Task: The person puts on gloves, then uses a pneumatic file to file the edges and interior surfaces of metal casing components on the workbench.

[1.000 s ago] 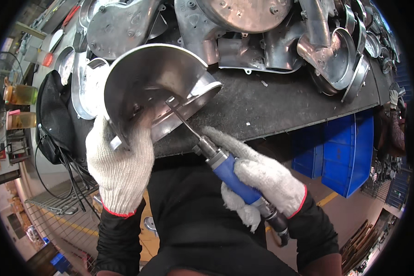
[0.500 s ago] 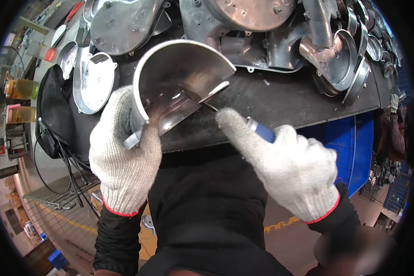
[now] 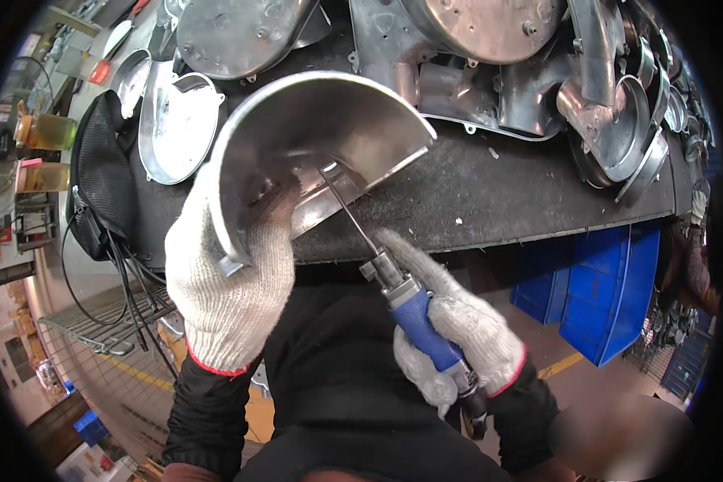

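Dark bench [image 3: 522, 197], curved metal housing [image 3: 321, 116] held over near edge

Smooth dull-grey inside, scooped like a bowl, bright along arched rim. Clamped at left side by left hand [image 3: 231, 293], with part of glove inside. Gripping blue power tool [image 3: 426, 328] in right hand [image 3: 474, 325], with one finger stretched forward alongside thin straight rod [image 3: 352, 215]. Angled up-left into housing; can't tell if touching at tip. Hands apart from each other, both in white knit gloves with red hems. Further out: scuffed metal casings [image 3: 482, 28] piled beyond, black mesh bag [image 3: 104, 173] at left, blue plastic bins [image 3: 610, 289] lower right.
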Tool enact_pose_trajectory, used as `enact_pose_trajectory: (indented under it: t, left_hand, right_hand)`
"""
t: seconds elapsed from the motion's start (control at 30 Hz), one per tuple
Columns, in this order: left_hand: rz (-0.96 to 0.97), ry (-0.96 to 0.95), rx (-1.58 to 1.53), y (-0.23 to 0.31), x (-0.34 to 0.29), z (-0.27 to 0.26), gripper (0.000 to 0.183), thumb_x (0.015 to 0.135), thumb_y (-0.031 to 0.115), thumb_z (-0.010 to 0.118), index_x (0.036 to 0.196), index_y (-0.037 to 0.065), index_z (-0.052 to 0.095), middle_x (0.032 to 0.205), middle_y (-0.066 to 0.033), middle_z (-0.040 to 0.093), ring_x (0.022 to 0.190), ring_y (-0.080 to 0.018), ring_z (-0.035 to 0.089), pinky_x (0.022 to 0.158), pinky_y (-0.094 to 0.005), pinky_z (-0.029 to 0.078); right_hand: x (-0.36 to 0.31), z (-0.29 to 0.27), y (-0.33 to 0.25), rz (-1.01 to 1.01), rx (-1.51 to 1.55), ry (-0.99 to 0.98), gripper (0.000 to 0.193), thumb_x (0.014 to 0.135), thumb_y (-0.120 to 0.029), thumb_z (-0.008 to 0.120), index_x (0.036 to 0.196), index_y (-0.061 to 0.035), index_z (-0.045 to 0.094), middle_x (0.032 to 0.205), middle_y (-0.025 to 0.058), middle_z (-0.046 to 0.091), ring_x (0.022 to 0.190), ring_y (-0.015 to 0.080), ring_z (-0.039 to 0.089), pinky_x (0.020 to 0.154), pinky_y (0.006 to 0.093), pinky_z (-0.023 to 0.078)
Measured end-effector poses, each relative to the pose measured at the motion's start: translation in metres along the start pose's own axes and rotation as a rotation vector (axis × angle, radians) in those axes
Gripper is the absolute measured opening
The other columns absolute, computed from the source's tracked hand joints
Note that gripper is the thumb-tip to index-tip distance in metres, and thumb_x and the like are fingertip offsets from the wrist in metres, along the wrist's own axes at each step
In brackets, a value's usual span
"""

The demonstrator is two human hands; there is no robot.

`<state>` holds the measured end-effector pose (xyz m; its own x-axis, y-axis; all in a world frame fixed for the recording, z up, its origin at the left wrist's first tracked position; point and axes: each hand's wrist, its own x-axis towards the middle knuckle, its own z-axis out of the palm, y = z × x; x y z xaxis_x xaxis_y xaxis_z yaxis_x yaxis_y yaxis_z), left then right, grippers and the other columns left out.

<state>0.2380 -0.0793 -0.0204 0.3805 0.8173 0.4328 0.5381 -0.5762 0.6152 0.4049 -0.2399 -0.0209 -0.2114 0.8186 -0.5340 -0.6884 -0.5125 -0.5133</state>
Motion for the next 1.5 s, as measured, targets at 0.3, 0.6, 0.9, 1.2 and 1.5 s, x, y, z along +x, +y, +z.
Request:
enact_pose_trajectory:
  t: [0.3,0.6,0.9,1.2,1.5]
  left_hand:
    - [0.123,-0.107,0.036,0.003,0.006,-0.005,0.043,0.073,0.002,0.068,0.115,0.012,0.071,0.107,-0.0116,0.073,0.089,-0.0328,0.074,0.076,-0.0384,0.061]
    - [0.081,-0.085,0.155,0.025,0.016,0.042,0.019,0.083,0.016,0.064,0.099,0.007,0.061,0.088,-0.0104,0.06,0.077,-0.0267,0.066,0.061,-0.0402,0.054]
    - [0.012,-0.154,0.113,0.007,0.016,0.046,0.03,0.084,0.015,0.069,0.112,0.007,0.063,0.1,-0.0131,0.066,0.087,-0.0297,0.073,0.066,-0.0406,0.061]
    - [-0.15,-0.256,-0.917,-0.029,-0.015,-0.007,0.074,0.07,0.016,0.079,0.14,0.009,0.057,0.129,-0.0173,0.065,0.113,-0.0359,0.068,0.1,-0.0408,0.055]
    - [-0.877,-0.113,-1.078,0.001,0.017,0.016,0.038,0.083,-0.013,0.07,0.118,0.001,0.07,0.107,-0.0109,0.073,0.097,-0.0178,0.07,0.085,-0.0293,0.059]
  right_hand:
    - [-0.025,0.011,-0.014,-0.123,-0.383,0.381,0.095,0.087,-0.024,0.076,0.165,-0.0141,0.022,0.095,0.0183,0.071,0.076,0.0223,0.073,0.072,0.0339,0.061]
    - [-0.032,0.06,-0.047,-0.695,-2.28,0.246,0.069,0.104,-0.031,0.055,0.166,-0.0234,0.024,0.118,0.0135,0.07,0.07,0.0193,0.064,0.057,0.0363,0.052]
    - [-0.032,0.0,0.003,-0.039,0.101,0.297,0.054,0.101,-0.039,0.061,0.151,-0.0324,0.041,0.093,0.0087,0.055,0.056,0.016,0.047,0.047,0.0315,0.04]
    - [-0.072,0.015,0.016,-0.154,-0.256,0.337,0.076,0.097,-0.034,0.068,0.161,-0.0264,0.028,0.098,0.0063,0.062,0.065,0.0127,0.056,0.052,0.0259,0.045]
    - [-0.083,-0.011,0.033,-0.141,-0.534,0.183,0.1,0.084,-0.02,0.078,0.167,-0.0182,0.021,0.098,0.0031,0.064,0.075,0.01,0.06,0.067,0.0247,0.053]
